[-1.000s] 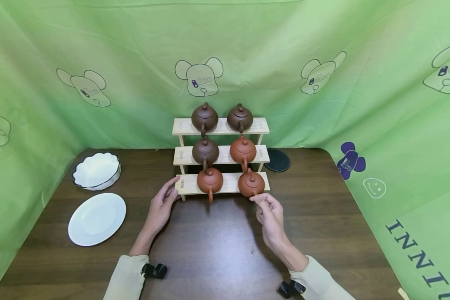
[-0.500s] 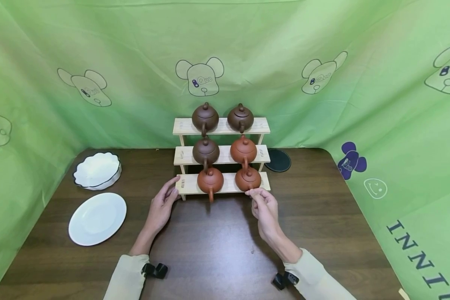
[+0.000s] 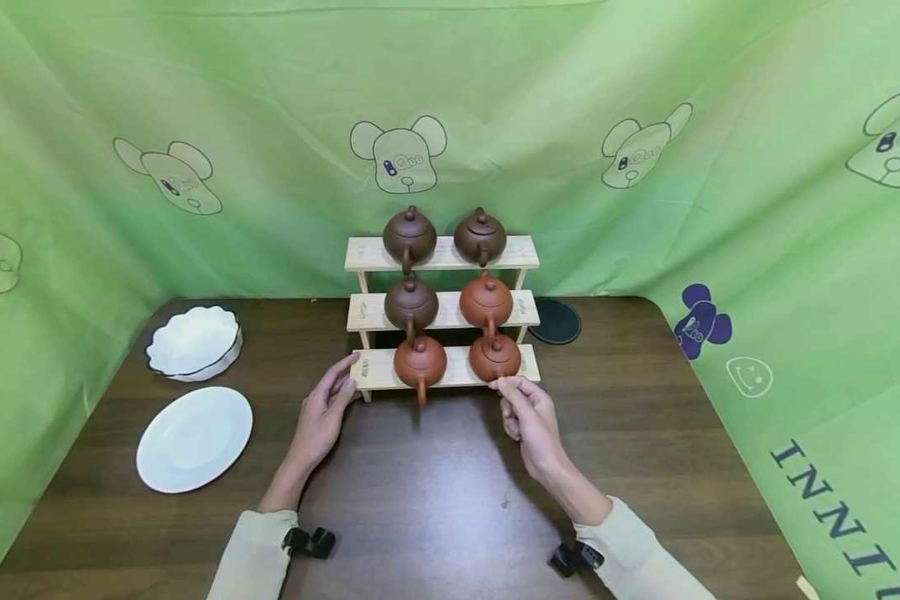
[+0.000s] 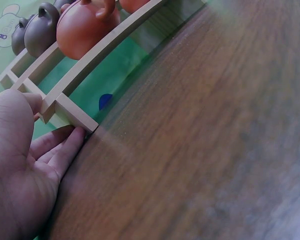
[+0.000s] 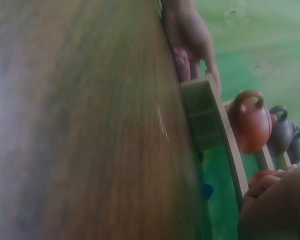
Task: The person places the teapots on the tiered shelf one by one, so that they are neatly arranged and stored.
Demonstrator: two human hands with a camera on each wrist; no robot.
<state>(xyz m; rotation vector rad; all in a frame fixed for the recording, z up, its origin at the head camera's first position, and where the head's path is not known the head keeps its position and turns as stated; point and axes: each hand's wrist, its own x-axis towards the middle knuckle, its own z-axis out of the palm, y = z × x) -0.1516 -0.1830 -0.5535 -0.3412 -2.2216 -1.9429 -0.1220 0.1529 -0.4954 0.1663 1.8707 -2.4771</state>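
Observation:
A three-step wooden stand [image 3: 367,363] bears several small clay teapots, dark brown on the top step. At the right of the lowest step is a reddish-brown teapot [image 3: 494,357], and my right hand [image 3: 536,425] pinches its handle between thumb and fingers. Left of it sits another reddish teapot [image 3: 420,362], its handle pointing toward me. My left hand [image 3: 322,417] holds the left end of the lowest step. In the left wrist view, the thumb of my left hand [image 4: 20,165] lies at the step's end and the fingers reach its leg.
On the table's left stand a white scalloped bowl [image 3: 195,342] and a white oval plate [image 3: 195,439]. A black round coaster [image 3: 557,322] lies behind the stand's right side. Green printed cloth [image 3: 270,83] encloses the table's [image 3: 645,433] back and sides.
My right hand has moved the teapot a little to the left and back on the lowest step, in line with the one behind. My left hand has stayed in place.

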